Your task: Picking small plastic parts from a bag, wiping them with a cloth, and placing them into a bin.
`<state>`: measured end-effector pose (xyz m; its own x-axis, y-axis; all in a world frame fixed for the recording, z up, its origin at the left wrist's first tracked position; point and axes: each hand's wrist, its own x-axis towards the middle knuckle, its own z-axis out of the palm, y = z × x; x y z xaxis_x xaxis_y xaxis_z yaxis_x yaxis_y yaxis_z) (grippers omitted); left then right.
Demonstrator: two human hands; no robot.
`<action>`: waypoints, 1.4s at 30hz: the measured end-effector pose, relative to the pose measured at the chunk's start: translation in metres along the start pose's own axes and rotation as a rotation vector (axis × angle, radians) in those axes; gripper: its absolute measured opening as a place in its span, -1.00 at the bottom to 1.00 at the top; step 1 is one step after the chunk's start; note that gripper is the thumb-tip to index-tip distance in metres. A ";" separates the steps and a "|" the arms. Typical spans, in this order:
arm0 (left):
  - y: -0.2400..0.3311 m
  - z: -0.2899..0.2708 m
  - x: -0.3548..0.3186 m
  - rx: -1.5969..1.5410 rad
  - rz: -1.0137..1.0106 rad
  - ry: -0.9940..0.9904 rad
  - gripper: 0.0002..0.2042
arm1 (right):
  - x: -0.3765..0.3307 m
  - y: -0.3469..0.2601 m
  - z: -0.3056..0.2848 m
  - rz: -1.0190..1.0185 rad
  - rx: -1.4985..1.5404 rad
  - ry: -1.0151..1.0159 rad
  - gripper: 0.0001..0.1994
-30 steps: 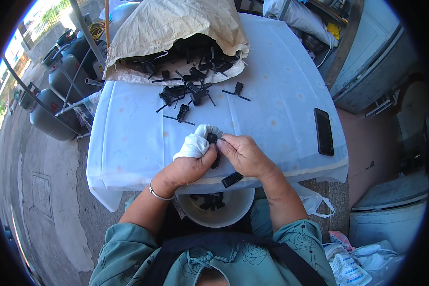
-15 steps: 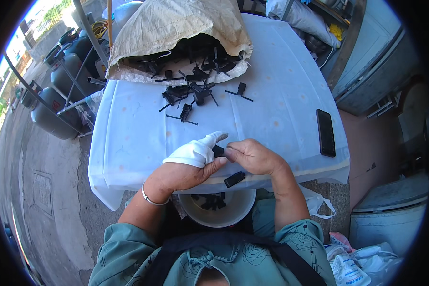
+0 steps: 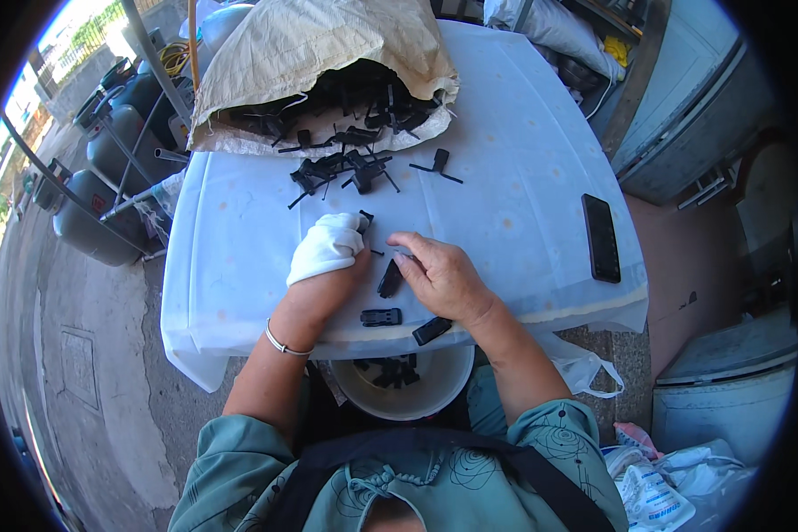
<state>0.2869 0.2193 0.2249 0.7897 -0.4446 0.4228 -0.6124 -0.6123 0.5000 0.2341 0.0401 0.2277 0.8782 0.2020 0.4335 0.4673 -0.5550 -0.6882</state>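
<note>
My left hand (image 3: 326, 246), wearing a white glove over its fingers, is closed around a black plastic part (image 3: 366, 216) with thin stems; most of the part is hidden by the hand. My right hand (image 3: 445, 277) has its thumb and forefinger apart. Just below its thumb tip is a small black block (image 3: 388, 279), which the fingers do not wrap around. Nearer to me, a black clip-like piece (image 3: 381, 316) and another black block (image 3: 432, 331) lie by the table's front edge.
A woven sack (image 3: 328, 53) spills black stemmed parts (image 3: 363, 170) onto the white-covered table (image 3: 514, 177). A phone (image 3: 601, 238) lies at the right. Below the front edge, a basin (image 3: 443, 386) holds several black pieces. Gas cylinders (image 3: 97, 217) stand at the left.
My hands have come apart. The left moved forward and closed on a stemmed part lying on the table. The right opened, and two more black pieces now show near the front edge.
</note>
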 end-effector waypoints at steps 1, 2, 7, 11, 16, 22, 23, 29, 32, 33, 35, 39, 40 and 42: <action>0.004 0.002 -0.003 -0.061 -0.078 -0.017 -0.78 | 0.001 -0.003 -0.002 0.001 0.002 0.000 -0.80; 0.010 0.002 -0.006 -0.059 -0.079 -0.018 -0.78 | 0.004 -0.009 -0.007 0.120 0.003 -0.075 -0.80; 0.019 0.000 -0.006 -0.386 -0.350 -0.093 -0.68 | -0.001 -0.008 -0.008 0.166 -0.041 -0.120 -0.81; 0.017 0.002 -0.003 -0.431 -0.344 -0.094 -0.67 | -0.006 0.003 -0.014 -0.049 -0.147 -0.127 -0.87; 0.024 -0.012 -0.005 -0.291 -0.209 -0.098 -0.64 | -0.004 -0.006 -0.003 -0.285 -0.251 -0.064 -0.89; 0.036 -0.007 -0.002 -0.776 -0.451 -0.225 -0.73 | -0.007 -0.010 -0.008 -0.163 -0.139 0.061 -0.83; 0.031 -0.003 -0.004 -0.876 -0.384 -0.254 -0.73 | -0.008 -0.007 -0.004 -0.059 -0.013 0.142 -0.79; 0.032 -0.015 -0.013 -0.974 -0.340 -0.337 -0.71 | -0.006 -0.009 -0.003 0.359 0.508 0.032 -0.74; 0.039 -0.007 -0.011 -1.092 -0.445 -0.264 -0.71 | -0.009 -0.011 -0.017 0.259 0.429 -0.016 -0.78; 0.040 -0.003 -0.010 -1.072 -0.441 -0.230 -0.72 | -0.009 -0.017 -0.022 0.261 0.387 -0.026 -0.78; 0.043 -0.003 -0.009 -1.015 -0.431 -0.219 -0.73 | -0.010 -0.015 -0.017 0.209 0.356 -0.059 -0.78; 0.039 0.002 -0.014 -0.867 -0.324 -0.149 -0.71 | -0.007 -0.016 -0.014 0.206 0.271 -0.094 -0.77; 0.039 0.003 -0.015 -0.866 -0.325 -0.150 -0.71 | -0.006 -0.016 -0.014 0.219 0.245 -0.098 -0.77; 0.039 0.004 -0.018 -0.776 -0.217 -0.094 -0.71 | -0.008 -0.015 -0.005 0.252 0.324 -0.052 -0.76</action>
<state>0.2488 0.2010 0.2339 0.8725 -0.4422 0.2078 -0.2685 -0.0787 0.9601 0.2198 0.0430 0.2370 0.9692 0.1379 0.2040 0.2379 -0.3109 -0.9202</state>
